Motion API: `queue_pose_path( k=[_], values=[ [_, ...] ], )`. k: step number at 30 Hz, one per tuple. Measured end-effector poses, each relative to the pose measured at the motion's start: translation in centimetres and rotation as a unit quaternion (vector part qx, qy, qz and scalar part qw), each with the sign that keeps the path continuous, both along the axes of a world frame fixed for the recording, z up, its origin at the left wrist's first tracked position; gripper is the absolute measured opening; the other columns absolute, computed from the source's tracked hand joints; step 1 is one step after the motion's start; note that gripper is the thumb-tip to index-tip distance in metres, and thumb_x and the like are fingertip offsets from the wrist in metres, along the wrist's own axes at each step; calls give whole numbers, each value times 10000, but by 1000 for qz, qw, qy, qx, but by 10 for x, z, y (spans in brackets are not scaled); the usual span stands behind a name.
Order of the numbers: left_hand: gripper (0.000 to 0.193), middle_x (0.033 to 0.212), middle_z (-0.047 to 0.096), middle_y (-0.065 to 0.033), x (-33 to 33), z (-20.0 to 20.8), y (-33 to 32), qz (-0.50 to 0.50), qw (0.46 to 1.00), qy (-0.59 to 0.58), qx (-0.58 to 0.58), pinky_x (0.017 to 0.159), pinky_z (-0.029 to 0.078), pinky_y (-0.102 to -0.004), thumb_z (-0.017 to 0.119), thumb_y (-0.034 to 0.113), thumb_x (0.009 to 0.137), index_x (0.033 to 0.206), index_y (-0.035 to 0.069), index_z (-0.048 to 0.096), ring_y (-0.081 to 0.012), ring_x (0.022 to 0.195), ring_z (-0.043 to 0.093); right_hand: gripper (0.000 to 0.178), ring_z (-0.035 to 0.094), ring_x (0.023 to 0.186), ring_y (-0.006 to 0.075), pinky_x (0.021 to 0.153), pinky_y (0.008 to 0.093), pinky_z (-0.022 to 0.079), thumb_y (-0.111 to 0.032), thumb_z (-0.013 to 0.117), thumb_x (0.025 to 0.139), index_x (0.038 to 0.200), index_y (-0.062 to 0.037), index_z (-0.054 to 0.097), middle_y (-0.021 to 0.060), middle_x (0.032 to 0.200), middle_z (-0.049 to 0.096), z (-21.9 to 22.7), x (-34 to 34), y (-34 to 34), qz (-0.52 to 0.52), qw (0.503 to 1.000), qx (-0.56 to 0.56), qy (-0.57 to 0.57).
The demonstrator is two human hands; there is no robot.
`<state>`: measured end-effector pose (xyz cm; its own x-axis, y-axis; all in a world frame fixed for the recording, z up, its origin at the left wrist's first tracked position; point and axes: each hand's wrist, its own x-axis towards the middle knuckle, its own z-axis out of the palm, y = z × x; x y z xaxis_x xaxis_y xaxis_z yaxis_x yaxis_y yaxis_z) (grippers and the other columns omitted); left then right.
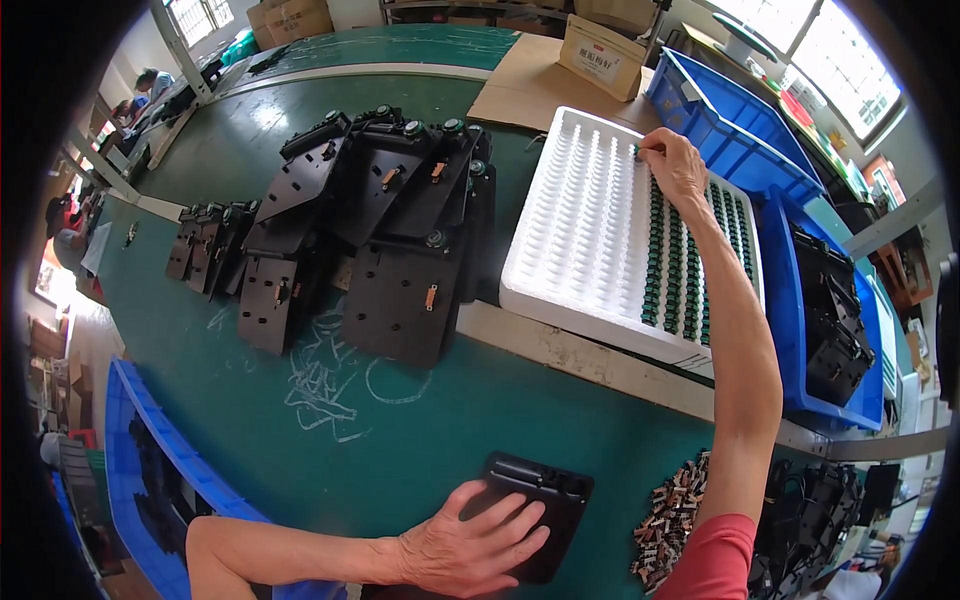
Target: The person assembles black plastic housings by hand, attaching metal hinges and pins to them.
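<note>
My left hand (475, 537) lies on a black plastic panel (548, 530) near the front edge of the table, its fingers spread and stretched out over it. A raised strip runs along the panel's far end. My right hand (675, 165) reaches to the far side of a white foam tray (535, 245), thumb and fingertips pinched at a small green part (638, 152); the fingers partly hide it. Rows of small green and black parts (653, 265) fill the tray's right portion, while the slots to their left show bare white foam. My right forearm crosses above the tray.
Several black panels with small round parts are stacked (400, 290) left of the tray. A pile of small brown-and-silver pieces (672, 520) lies by my right arm. Blue bins (125, 400) stand at left and right, one blue crate (725, 120) behind the tray, near a paper pouch (602, 58).
</note>
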<state>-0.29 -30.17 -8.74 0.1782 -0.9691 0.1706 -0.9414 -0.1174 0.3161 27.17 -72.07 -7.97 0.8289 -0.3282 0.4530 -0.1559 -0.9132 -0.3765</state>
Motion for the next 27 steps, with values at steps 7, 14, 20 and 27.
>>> queue_pose_path(
  k=[7, 14, 20, 27],
  values=[
    [561, 1384, 509, -121, 1, -1, 0, -3, 1000, -2, 3, 1006, 289, -571, 624, 540, 855, 1263, 154, 613, -254, 1254, 464, 161, 689, 970, 267, 833, 399, 522, -215, 691, 813, 961, -198, 751, 40, 980, 742, 7, 4, -2, 2, 999, 43, 26],
    [565, 1389, 504, -125, -1, -1, 2, 0, 1000, 9, 4, 1010, 288, -571, 627, 538, 857, 1268, 152, 609, -258, 1259, 463, 203, 680, 1006, 271, 847, 400, 524, -135, 692, 792, 982, -187, 742, 46, 989, 737, 16, 5, 13, 16, 996, -46, 75],
    [574, 1388, 507, -126, 0, -4, 1, -4, 1000, 20, -6, 1013, 290, -568, 644, 530, 844, 1272, 149, 608, -264, 1258, 467, 226, 707, 911, 237, 798, 377, 539, -174, 756, 760, 984, -148, 755, 55, 962, 750, 11, 5, -11, 17, 994, 99, -40],
    [624, 1371, 523, -147, 1, 0, 0, -8, 1000, 6, -10, 1008, 308, -566, 656, 515, 791, 1271, 121, 599, -300, 1234, 489, 269, 576, 722, 28, 643, 179, 489, -236, 816, 818, 1032, -106, 717, -42, 838, 665, 47, -66, 20, 92, 898, 423, -78]
  ],
)
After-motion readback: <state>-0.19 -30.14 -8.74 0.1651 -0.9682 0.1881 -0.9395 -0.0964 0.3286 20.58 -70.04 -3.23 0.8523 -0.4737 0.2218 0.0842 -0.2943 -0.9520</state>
